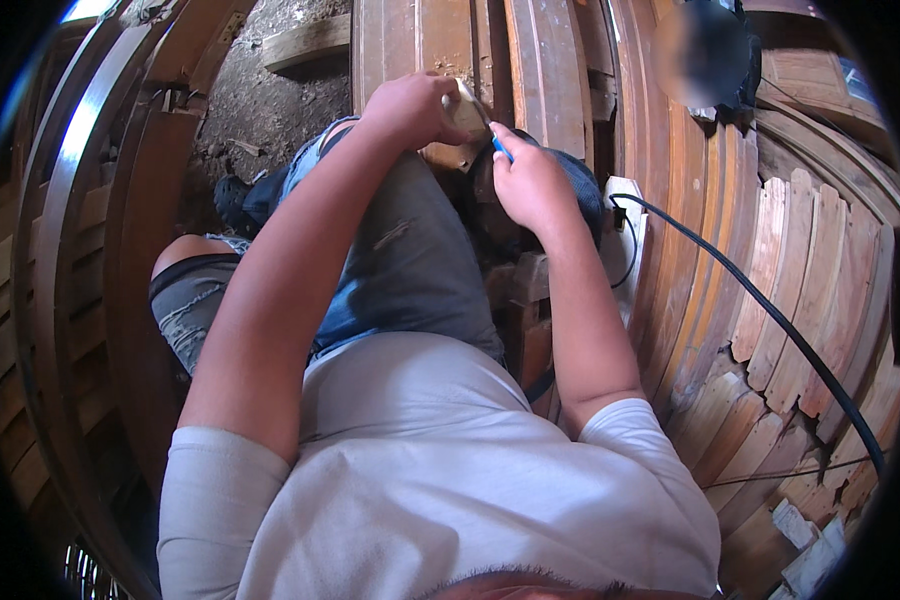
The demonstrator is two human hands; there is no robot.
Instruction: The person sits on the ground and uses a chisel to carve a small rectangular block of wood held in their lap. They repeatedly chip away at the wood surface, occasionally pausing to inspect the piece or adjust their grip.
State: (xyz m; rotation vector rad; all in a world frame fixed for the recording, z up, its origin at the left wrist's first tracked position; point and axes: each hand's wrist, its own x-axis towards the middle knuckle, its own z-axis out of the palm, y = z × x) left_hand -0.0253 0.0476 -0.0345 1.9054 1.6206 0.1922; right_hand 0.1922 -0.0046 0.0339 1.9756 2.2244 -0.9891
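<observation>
My left hand (pixel 410 108) is closed round a small, pale piece of wood (pixel 462 120) above the wooden boards in front of my knees. From the right, my right hand (pixel 535 180) grips a blue-handled carving tool (pixel 502 150). Its narrow metal blade points up and left and meets the pale wood, or lies just beside it. The exact shape of the blade is too small to make out. Shavings (pixel 450 72) are scattered on the board (pixel 398 50) just beyond my left hand.
Long brown planks (pixel 555 70) run away from me. A black cable (pixel 760 295) arcs across stacked wooden slats (pixel 795 290) on the right. Another person (pixel 705 55) is at the far right. Curved timber beams (pixel 150 190) stand at the left, beside bare dirt ground (pixel 270 110).
</observation>
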